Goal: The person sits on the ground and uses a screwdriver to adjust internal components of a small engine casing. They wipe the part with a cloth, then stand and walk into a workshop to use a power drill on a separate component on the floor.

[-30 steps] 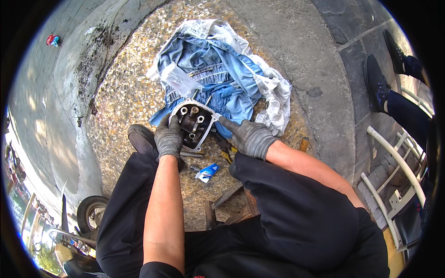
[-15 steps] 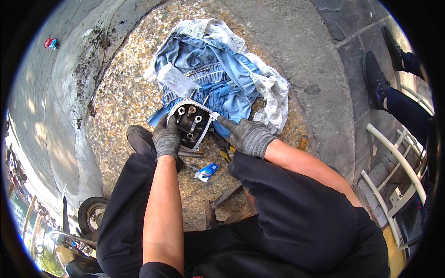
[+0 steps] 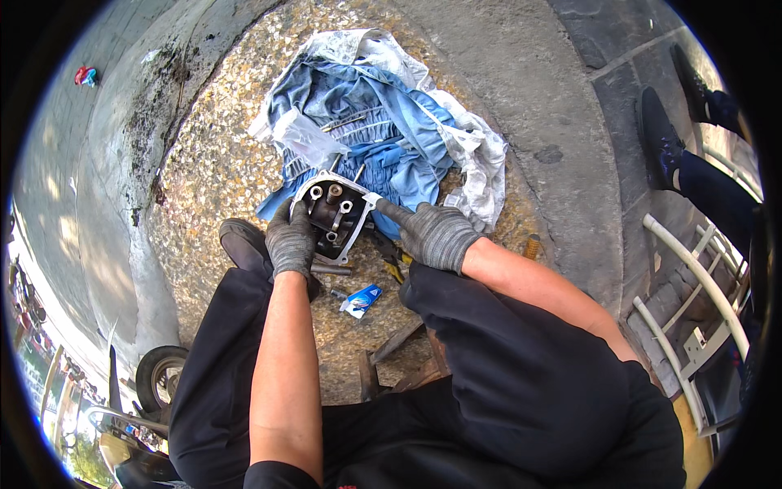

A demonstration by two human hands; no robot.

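Observation:
My gloved left hand (image 3: 292,237) grips the left side of a metal engine part (image 3: 340,226) with a dark interior, bolts and a pale sealant-smeared rim. My gloved right hand (image 3: 429,234) has its index finger stretched out onto the rim's upper right corner, the other fingers curled, what they hold hidden. Behind the part lie blue and white rags (image 3: 415,138) with a translucent plastic bag (image 3: 301,134) on them. Yellow-and-black pliers (image 3: 395,265) lie under my right hand, a metal rod (image 3: 330,269) just below the part, and a blue-white packet (image 3: 361,301) nearer me.
A wooden piece (image 3: 391,346) lies between my legs on the pebbled ground (image 3: 204,187). A wheel (image 3: 159,375) stands at lower left. At right are another person's shoes (image 3: 660,138) and a cream metal chair frame (image 3: 692,269). A red-blue scrap (image 3: 85,76) lies at upper left.
The engine part and both hands have shifted slightly up and to the left in the picture, along with much of the scene. The grip and the finger on the rim look the same.

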